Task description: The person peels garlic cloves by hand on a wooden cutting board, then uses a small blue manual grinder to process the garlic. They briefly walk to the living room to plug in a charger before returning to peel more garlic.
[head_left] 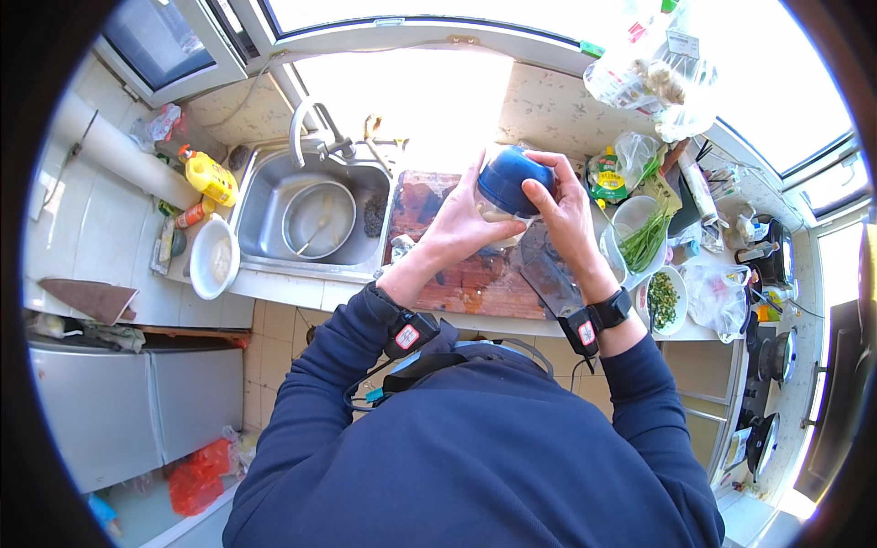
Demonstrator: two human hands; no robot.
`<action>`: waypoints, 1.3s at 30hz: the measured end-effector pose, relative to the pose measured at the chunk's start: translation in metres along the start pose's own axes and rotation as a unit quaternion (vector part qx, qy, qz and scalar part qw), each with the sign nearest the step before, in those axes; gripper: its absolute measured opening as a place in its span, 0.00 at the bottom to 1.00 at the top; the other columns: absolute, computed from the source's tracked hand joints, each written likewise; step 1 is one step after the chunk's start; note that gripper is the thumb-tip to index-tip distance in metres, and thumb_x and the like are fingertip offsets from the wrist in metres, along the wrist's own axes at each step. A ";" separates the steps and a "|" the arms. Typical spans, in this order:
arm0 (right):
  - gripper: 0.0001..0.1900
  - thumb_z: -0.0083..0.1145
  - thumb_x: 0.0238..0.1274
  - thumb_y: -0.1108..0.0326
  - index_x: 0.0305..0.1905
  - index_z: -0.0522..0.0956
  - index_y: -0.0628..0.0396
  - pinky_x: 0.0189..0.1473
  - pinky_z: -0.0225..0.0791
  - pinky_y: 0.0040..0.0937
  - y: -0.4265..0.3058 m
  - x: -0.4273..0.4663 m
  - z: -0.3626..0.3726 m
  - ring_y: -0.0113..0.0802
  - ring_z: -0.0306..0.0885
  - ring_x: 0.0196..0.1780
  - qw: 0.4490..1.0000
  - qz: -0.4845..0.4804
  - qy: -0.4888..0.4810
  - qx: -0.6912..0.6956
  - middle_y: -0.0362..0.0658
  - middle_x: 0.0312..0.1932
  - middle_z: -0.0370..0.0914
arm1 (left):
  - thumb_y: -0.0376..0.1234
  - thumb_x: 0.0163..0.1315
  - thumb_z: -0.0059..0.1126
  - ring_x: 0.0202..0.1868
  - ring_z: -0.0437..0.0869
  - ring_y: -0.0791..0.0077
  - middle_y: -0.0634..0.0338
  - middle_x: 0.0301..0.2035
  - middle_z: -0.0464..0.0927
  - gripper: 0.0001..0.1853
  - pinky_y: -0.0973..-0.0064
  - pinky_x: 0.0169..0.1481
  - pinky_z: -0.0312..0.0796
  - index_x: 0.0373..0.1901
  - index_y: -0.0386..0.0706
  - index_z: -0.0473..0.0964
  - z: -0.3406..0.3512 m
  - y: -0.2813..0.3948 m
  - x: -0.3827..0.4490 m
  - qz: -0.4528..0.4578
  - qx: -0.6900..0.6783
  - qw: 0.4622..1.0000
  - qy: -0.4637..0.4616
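Observation:
Both hands are on a clear container with a deep blue lid [510, 179], held tilted above a wooden cutting board [473, 291]. My left hand [455, 222] wraps the clear lower part from the left, its thumb along the underside. On the blue lid rest the fingers and thumb of my right hand [565, 205]. Something pale shows through the clear wall, but the hands hide most of it. A cleaver's broad dark blade [548, 277] lies on the board below my right wrist.
Left of the board is a steel sink [267, 198] with a metal basin [320, 219] inside. A white bowl [215, 259] sits at the sink's left edge. To the right stand green stalks [644, 240] in a clear container and a bowl of chopped greens [663, 301].

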State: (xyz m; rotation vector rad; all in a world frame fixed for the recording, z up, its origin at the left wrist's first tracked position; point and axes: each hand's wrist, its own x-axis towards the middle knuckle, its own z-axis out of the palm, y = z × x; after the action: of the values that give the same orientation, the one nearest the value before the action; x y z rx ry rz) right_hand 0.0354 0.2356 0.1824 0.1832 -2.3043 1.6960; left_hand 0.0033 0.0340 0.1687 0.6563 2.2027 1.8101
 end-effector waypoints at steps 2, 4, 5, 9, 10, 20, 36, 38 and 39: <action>0.27 0.69 0.74 0.44 0.65 0.80 0.51 0.57 0.79 0.36 -0.001 0.000 0.001 0.37 0.85 0.53 1.000 0.008 0.002 0.000 0.49 0.53 0.84 | 0.38 0.52 0.87 0.76 0.71 0.56 0.38 0.74 0.68 0.71 0.65 0.82 0.63 0.87 0.28 0.41 0.001 -0.002 0.002 0.001 0.011 1.000 0.003; 0.27 0.68 0.74 0.44 0.65 0.80 0.51 0.56 0.79 0.36 0.000 0.001 0.002 0.37 0.85 0.53 1.000 0.014 0.003 -0.005 0.50 0.53 0.84 | 0.38 0.52 0.87 0.76 0.71 0.56 0.39 0.73 0.68 0.71 0.65 0.82 0.64 0.87 0.28 0.41 0.002 -0.006 0.002 -0.005 0.008 1.000 0.004; 0.27 0.68 0.74 0.44 0.65 0.80 0.51 0.56 0.79 0.36 0.000 0.001 0.002 0.38 0.85 0.53 1.000 0.017 0.004 -0.012 0.50 0.53 0.84 | 0.38 0.52 0.87 0.76 0.72 0.57 0.39 0.73 0.68 0.71 0.65 0.81 0.64 0.87 0.28 0.41 0.002 -0.007 0.003 -0.011 0.000 1.000 0.002; 0.27 0.67 0.75 0.43 0.64 0.80 0.52 0.58 0.79 0.36 0.000 0.005 0.002 0.38 0.84 0.55 1.000 0.013 -0.004 -0.009 0.50 0.54 0.83 | 0.38 0.52 0.88 0.74 0.73 0.58 0.40 0.72 0.69 0.71 0.66 0.79 0.67 0.87 0.28 0.40 0.003 -0.008 0.004 -0.026 -0.017 1.000 0.001; 0.27 0.67 0.74 0.43 0.65 0.80 0.52 0.59 0.78 0.37 -0.002 0.007 0.002 0.38 0.83 0.57 1.000 0.020 -0.005 -0.012 0.50 0.56 0.83 | 0.38 0.52 0.88 0.74 0.74 0.58 0.40 0.72 0.70 0.72 0.66 0.79 0.67 0.87 0.28 0.40 0.003 -0.006 0.005 -0.018 -0.025 1.000 0.002; 0.41 0.73 0.70 0.45 0.78 0.70 0.57 0.73 0.69 0.37 -0.038 0.014 -0.011 0.36 0.76 0.68 1.000 0.008 0.000 0.020 0.49 0.69 0.78 | 0.40 0.50 0.89 0.78 0.70 0.49 0.37 0.76 0.66 0.72 0.60 0.83 0.61 0.88 0.33 0.42 -0.012 0.027 0.007 0.107 0.058 0.993 0.005; 0.39 0.76 0.68 0.49 0.75 0.68 0.50 0.75 0.69 0.40 -0.041 0.009 -0.011 0.39 0.75 0.71 0.994 -0.047 -0.055 0.084 0.50 0.70 0.73 | 0.40 0.51 0.87 0.77 0.71 0.37 0.33 0.74 0.66 0.72 0.53 0.80 0.66 0.89 0.40 0.40 -0.018 0.026 0.003 0.198 0.126 0.971 0.054; 0.38 0.76 0.67 0.49 0.74 0.69 0.51 0.77 0.68 0.42 -0.039 0.006 -0.007 0.42 0.74 0.74 0.994 -0.062 -0.030 0.088 0.52 0.73 0.72 | 0.39 0.51 0.87 0.78 0.69 0.40 0.34 0.76 0.64 0.72 0.54 0.81 0.65 0.89 0.40 0.40 -0.016 0.026 0.000 0.194 0.122 0.972 0.053; 0.37 0.76 0.67 0.50 0.73 0.70 0.52 0.77 0.68 0.42 -0.038 0.005 -0.006 0.43 0.74 0.74 0.994 -0.071 -0.022 0.086 0.53 0.74 0.72 | 0.38 0.52 0.87 0.79 0.68 0.43 0.35 0.77 0.63 0.72 0.56 0.82 0.63 0.89 0.40 0.39 -0.015 0.026 -0.001 0.185 0.110 0.975 0.047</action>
State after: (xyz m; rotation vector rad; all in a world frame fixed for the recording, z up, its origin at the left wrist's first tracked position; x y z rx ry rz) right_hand 0.0411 0.2299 0.2201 0.4110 -2.1182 1.8325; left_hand 0.0024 0.0240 0.1975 1.1144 2.5023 1.8003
